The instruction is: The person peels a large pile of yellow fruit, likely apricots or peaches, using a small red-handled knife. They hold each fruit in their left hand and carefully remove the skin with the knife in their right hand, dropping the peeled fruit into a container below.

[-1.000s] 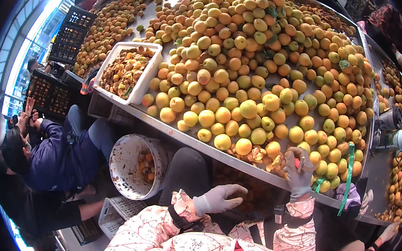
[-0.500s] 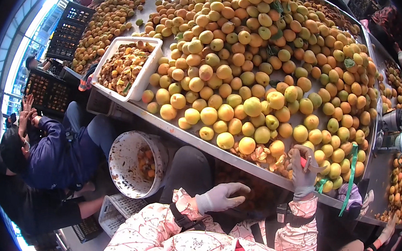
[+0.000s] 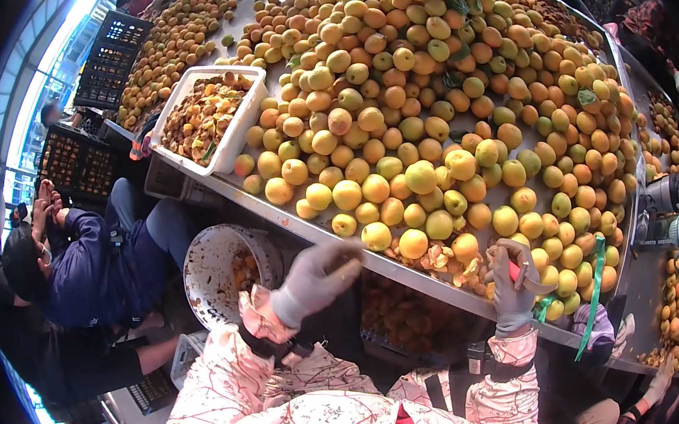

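Note:
My left hand (image 3: 315,283), in a pale grey glove, is raised in front of the table edge near the white bucket (image 3: 209,273). Its fingers are slightly blurred and apart from the thumb, with nothing visible between them. At the table's front edge, my gloved right hand (image 3: 510,287) is closed around a small red-handled tool (image 3: 513,272); the tool's working end is not clear. Beside that hand lie torn orange fruit pieces (image 3: 436,258). A large heap of yellow-orange apricots (image 3: 421,179) spreads over the metal table (image 3: 306,227) ahead of both hands.
A white tub (image 3: 259,96) of brown-orange scraps stands at the table's left edge. Green ribbon (image 3: 593,299) hangs at the right corner. A crate of fruit (image 3: 403,318) is under the table. Co-workers sit at left, including one in a navy top (image 3: 97,263), and at right.
My left hand has lifted and moved left, from above my lap toward the bucket and table edge. My right hand stays almost in place with the red-handled tool.

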The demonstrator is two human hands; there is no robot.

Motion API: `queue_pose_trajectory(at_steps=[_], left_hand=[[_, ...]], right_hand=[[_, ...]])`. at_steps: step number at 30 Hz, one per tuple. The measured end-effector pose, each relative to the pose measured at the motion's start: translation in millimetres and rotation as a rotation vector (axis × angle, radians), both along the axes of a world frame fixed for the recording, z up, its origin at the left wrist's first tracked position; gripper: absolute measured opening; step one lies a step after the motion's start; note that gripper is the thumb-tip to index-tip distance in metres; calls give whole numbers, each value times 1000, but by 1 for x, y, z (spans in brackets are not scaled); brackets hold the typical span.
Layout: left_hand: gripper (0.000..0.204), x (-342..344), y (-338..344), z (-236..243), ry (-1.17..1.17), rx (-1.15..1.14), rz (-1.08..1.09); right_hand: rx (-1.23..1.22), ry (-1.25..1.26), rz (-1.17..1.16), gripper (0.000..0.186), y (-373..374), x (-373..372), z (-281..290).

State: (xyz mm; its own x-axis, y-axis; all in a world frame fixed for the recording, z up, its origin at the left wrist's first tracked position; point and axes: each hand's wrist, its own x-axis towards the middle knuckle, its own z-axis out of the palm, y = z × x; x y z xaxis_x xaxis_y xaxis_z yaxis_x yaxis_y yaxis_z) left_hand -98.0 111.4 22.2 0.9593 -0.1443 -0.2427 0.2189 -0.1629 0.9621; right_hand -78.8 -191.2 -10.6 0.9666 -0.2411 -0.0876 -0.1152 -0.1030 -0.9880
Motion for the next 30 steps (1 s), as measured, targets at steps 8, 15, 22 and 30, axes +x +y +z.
queue_pose_trajectory(at_steps=[8,15,22,30], left_hand=[[29,111,46,-7,-536,770,130],[48,134,103,-33,-373,1218,-43],[58,135,79,-22,-134,1586,-93],[45,121,84,-13,-183,82,246]], right_hand=[[-9,-44,-32,13,4,2,-5],[-128,-43,-13,13,-1,4,-11],[-64,-52,5,15,1,4,-13],[3,4,-18,19,0,6,-7]])
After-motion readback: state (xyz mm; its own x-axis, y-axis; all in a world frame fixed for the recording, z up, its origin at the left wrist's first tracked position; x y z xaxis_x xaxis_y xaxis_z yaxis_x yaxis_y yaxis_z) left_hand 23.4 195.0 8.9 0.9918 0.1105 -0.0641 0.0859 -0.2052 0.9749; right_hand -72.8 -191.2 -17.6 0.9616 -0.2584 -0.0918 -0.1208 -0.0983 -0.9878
